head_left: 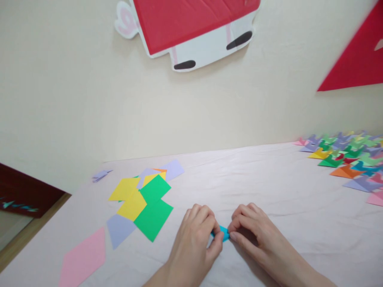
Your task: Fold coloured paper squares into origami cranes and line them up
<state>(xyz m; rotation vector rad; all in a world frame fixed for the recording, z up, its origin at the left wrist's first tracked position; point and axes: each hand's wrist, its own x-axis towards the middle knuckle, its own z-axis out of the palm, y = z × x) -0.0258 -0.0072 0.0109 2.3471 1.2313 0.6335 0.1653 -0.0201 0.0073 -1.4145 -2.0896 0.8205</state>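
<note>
Single view, worn on the head: looks forward and down over the person's left hand [199, 235] and right hand [257, 233], both near the lens, low centre, wrists entering from the bottom edge. Wall [74, 99] fills most of the upper half, cloth [269, 187] most of the lower, seen obliquely; their meeting line climbs slightly rightward. Wide framing: folded papers [347, 171] run off right, red-and-white cutout [197, 28] cropped at top.

Left hand [199, 233] and right hand [254, 235] pinch small blue paper [224, 233] between them, above pale cloth [254, 175]. Coloured sheets [154, 221] lie at left, partly overlapping. Folded papers [353, 151] stand crowded at right, near wall [239, 115].
</note>
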